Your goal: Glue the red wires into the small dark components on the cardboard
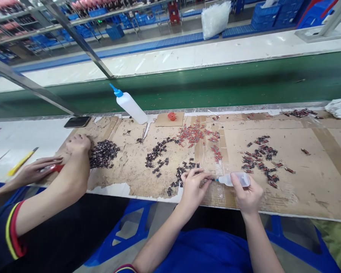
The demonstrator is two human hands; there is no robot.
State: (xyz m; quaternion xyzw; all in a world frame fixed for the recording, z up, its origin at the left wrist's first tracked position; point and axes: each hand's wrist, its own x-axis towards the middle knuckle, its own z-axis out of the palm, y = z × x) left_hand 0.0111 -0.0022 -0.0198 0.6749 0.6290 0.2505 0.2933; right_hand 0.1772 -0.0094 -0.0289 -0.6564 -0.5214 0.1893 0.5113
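Observation:
My right hand (249, 194) is wrapped around a small translucent squeeze bottle (227, 179), tipped on its side with its narrow nozzle pointing left. My left hand (194, 185) pinches a small dark part (213, 179) at the nozzle's tip. The part is too small to make out fully, and the fingers cover some of it. Small black pieces (184, 168) lie right beside my left hand. Beyond them are more black pieces (155, 153) and a scatter of small red-and-silver pieces (193, 133). To the right of the bottle lies a loose heap of black-and-red pieces (260, 157).
At left a co-worker's hands (78, 144) work near a dark heap (104, 153), one holding a red object (57, 167). A large white bottle (132, 108), phone (77, 121), red cap (172, 116) and yellow cutter (22, 162) rest on the cardboard-covered table (298, 178).

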